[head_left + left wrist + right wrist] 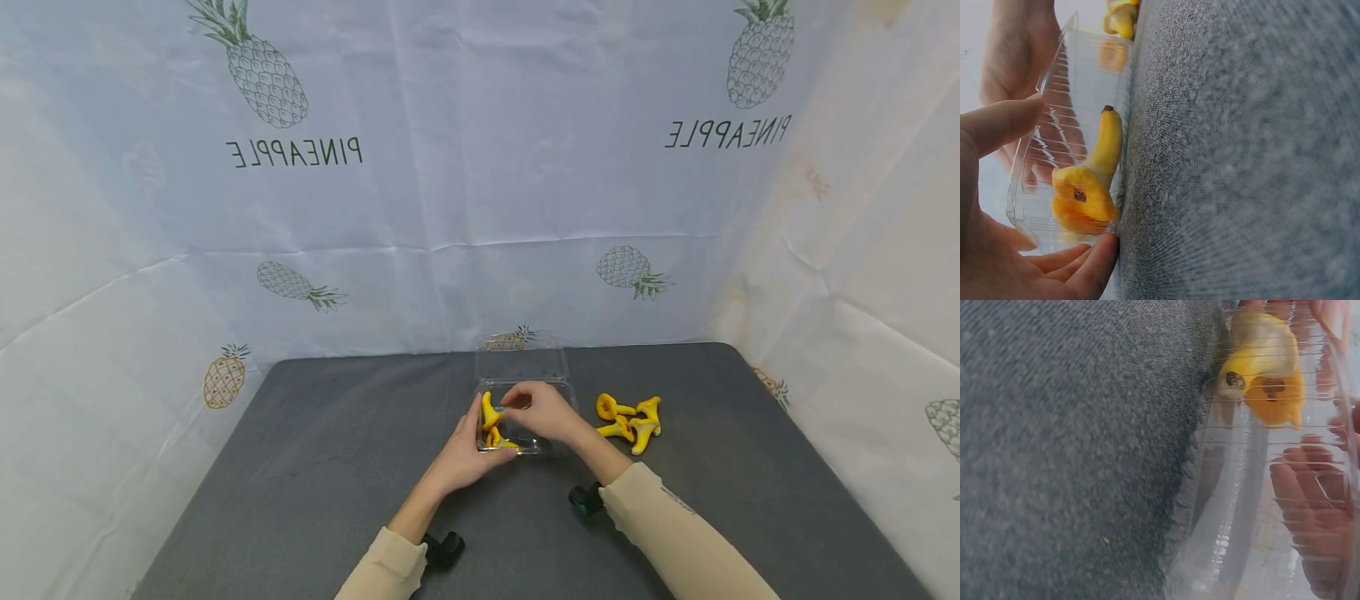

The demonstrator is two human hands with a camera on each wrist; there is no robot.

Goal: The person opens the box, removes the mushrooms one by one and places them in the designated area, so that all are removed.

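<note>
A clear plastic clamshell box (536, 448) lies on the table with its lid (521, 364) folded open toward the back. My left hand (459, 457) grips the box's near left corner, thumb along the front rim and fingers at the left wall. Inside, at the left end, lie yellow chanterelle mushrooms (491, 414); one has its stem toward the front wall in the left wrist view (1107, 147). Over the box reaches my right hand (550, 412), its loosely bent fingers beside the mushrooms. Through the clear wall, its fingers (1304, 494) show with nothing between them.
Several more yellow chanterelles (643, 432) lie in a pile to the right of the box, near my right forearm. The dark grey table (337, 467) ends at a white curtain (450, 183) printed with pineapples.
</note>
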